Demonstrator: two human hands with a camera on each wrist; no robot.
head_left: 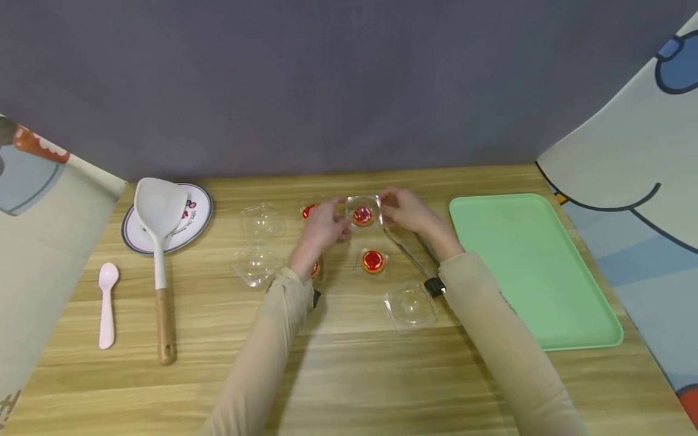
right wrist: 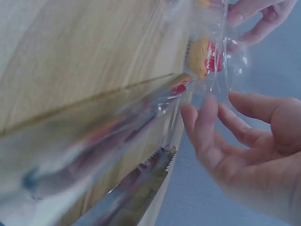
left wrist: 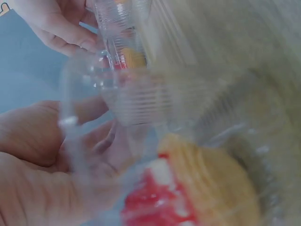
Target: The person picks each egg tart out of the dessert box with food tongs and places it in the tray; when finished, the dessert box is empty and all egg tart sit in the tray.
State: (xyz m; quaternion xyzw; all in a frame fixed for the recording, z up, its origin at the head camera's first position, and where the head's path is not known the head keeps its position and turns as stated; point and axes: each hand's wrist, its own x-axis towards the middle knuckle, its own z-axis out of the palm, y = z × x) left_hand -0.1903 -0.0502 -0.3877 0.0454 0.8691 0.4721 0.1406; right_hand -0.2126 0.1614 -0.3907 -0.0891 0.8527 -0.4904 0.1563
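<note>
Clear plastic box [head_left: 372,200] near the far middle of the wood-grain table [head_left: 376,375], red-topped tart [head_left: 362,216] inside. Left hand [head_left: 323,225] and right hand [head_left: 408,212] flank it, thumb and fingers of each pinching its edge. Far table edge close behind, then dark cloth backdrop [head_left: 349,85]. Second tart [head_left: 373,261] just nearer the person, in clear casing; clear shell [head_left: 410,307] nearer again, to its right. Toothed metal tool [right wrist: 136,193] beside the right hand, narrowing that side. Green tray [head_left: 534,266] runs close along the right table edge, partly behind the right sleeve [head_left: 491,315]. Most room for moving: toward the person, between the forearms. At left, open clear container [head_left: 256,263], then white turner [head_left: 159,206] lying over a plate [head_left: 203,212]; pink spoon [head_left: 106,303] near the left edge. Writing: small lettering beside red motifs on the plate, too small to read.
</note>
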